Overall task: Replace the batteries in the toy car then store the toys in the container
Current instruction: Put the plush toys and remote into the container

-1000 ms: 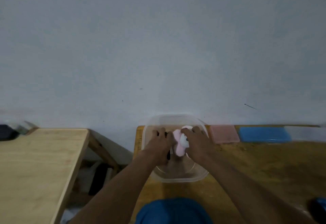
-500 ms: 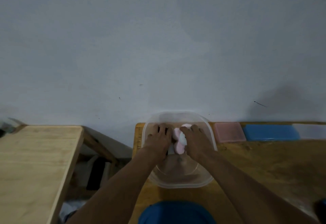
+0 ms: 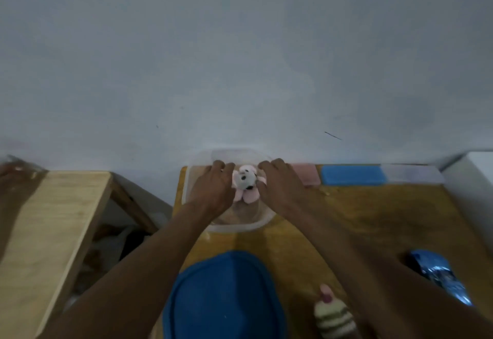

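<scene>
Home: wooden table (image 3: 373, 218), plush toy (image 3: 244, 178)

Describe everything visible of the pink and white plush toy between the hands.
The plush toy is small and soft-looking, with a white face bearing dark spots, framed by pink fabric with pink lobes below. It sits face up inside the clear plastic container, toward its far side. The left hand and right hand hold it from either side, fingers curled, covering its flanks. Finer details are blurred.

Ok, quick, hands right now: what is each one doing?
Left hand: grips the small pink-and-white plush toy in the clear plastic container.
Right hand: grips the same toy's other side.
</scene>
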The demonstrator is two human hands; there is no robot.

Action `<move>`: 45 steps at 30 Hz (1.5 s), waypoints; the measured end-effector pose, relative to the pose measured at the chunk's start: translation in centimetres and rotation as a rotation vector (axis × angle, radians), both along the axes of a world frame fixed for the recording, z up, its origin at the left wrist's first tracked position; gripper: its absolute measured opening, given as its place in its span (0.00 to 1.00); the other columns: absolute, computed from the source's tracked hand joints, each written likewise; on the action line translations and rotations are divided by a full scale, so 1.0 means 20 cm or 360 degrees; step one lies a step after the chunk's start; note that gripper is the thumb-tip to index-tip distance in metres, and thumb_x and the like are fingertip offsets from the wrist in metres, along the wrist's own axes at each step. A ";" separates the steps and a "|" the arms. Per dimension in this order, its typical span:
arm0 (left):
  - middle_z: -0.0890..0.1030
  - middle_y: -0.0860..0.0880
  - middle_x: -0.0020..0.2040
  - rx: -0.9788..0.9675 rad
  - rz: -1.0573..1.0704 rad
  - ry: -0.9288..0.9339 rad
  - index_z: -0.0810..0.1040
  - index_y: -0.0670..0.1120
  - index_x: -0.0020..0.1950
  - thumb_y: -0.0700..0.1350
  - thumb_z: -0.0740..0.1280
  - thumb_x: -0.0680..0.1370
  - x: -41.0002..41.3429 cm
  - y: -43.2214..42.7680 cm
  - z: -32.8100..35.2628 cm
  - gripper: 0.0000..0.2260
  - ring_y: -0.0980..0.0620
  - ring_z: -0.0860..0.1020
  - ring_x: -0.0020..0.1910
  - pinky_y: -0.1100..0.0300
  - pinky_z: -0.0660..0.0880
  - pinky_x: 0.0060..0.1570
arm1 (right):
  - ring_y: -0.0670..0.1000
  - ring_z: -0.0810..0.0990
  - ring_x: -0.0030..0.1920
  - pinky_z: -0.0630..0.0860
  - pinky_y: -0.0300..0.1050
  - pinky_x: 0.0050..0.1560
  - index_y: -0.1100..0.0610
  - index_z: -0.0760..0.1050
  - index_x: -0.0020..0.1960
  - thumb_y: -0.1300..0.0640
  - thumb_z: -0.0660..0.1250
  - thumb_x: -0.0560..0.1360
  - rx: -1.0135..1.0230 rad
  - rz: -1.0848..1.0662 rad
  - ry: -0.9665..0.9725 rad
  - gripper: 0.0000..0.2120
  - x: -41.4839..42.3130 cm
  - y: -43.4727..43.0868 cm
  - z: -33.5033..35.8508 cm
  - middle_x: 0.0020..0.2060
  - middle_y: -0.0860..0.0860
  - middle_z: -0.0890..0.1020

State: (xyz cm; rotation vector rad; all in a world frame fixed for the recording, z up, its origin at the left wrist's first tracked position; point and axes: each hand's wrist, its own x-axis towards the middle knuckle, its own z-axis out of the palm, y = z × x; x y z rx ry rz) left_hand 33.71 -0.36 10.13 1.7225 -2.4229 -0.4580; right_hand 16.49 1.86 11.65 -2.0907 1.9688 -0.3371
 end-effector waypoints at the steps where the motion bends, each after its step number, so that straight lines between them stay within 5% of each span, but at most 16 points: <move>1: 0.71 0.39 0.64 -0.0052 0.0008 0.0039 0.69 0.42 0.70 0.45 0.68 0.75 -0.04 0.06 0.03 0.24 0.36 0.73 0.61 0.45 0.73 0.56 | 0.58 0.73 0.58 0.74 0.52 0.56 0.55 0.71 0.63 0.56 0.63 0.75 -0.0032 -0.0007 -0.0001 0.17 -0.05 0.06 0.01 0.59 0.56 0.74; 7: 0.73 0.41 0.65 -0.0168 -0.0003 0.0038 0.70 0.45 0.70 0.52 0.68 0.76 -0.42 0.52 0.09 0.25 0.39 0.74 0.60 0.45 0.76 0.53 | 0.57 0.72 0.60 0.74 0.52 0.57 0.54 0.70 0.65 0.53 0.64 0.75 -0.0065 -0.0082 0.0032 0.19 -0.45 0.48 0.04 0.61 0.56 0.73; 14: 0.69 0.43 0.67 0.0065 -0.0007 0.0034 0.66 0.47 0.72 0.55 0.65 0.77 -0.87 1.05 0.00 0.26 0.41 0.71 0.64 0.45 0.75 0.56 | 0.60 0.70 0.63 0.70 0.53 0.62 0.54 0.68 0.67 0.51 0.64 0.76 0.0161 -0.0106 0.0025 0.20 -0.90 0.94 -0.06 0.65 0.58 0.71; 25: 0.52 0.44 0.76 0.0440 0.0085 -0.0212 0.56 0.55 0.74 0.55 0.70 0.72 -1.04 1.41 -0.21 0.35 0.38 0.55 0.73 0.41 0.70 0.64 | 0.64 0.61 0.69 0.71 0.60 0.60 0.39 0.55 0.72 0.40 0.67 0.71 0.0568 -0.0194 0.0034 0.34 -1.05 1.36 -0.30 0.73 0.55 0.55; 31: 0.54 0.39 0.77 0.0301 0.0105 -0.0172 0.61 0.51 0.74 0.50 0.71 0.74 -1.03 1.42 -0.28 0.32 0.38 0.53 0.76 0.45 0.57 0.73 | 0.65 0.66 0.68 0.75 0.59 0.59 0.41 0.52 0.75 0.48 0.69 0.71 0.0511 -0.0145 -0.0071 0.38 -1.04 1.38 -0.38 0.75 0.58 0.47; 35: 0.54 0.40 0.77 0.0391 0.0137 -0.0104 0.63 0.51 0.74 0.48 0.70 0.75 -1.04 1.42 -0.28 0.29 0.36 0.53 0.75 0.45 0.60 0.72 | 0.64 0.66 0.69 0.75 0.57 0.59 0.42 0.48 0.76 0.51 0.73 0.68 0.0614 -0.0137 -0.0108 0.46 -1.06 1.35 -0.39 0.76 0.56 0.42; 41: 0.53 0.41 0.75 0.0438 0.0250 0.0040 0.66 0.54 0.72 0.48 0.72 0.73 -1.01 1.40 -0.22 0.29 0.36 0.63 0.70 0.47 0.67 0.67 | 0.58 0.71 0.63 0.78 0.54 0.52 0.45 0.60 0.70 0.53 0.74 0.68 0.0516 -0.0159 -0.0183 0.36 -1.04 1.31 -0.32 0.70 0.55 0.58; 45: 0.54 0.40 0.74 0.0311 0.0273 0.0090 0.67 0.53 0.71 0.47 0.72 0.72 -0.89 1.33 -0.10 0.28 0.35 0.64 0.69 0.46 0.68 0.67 | 0.56 0.67 0.66 0.78 0.50 0.50 0.45 0.62 0.70 0.49 0.74 0.68 0.0439 -0.0120 -0.0224 0.34 -0.96 1.21 -0.17 0.69 0.55 0.60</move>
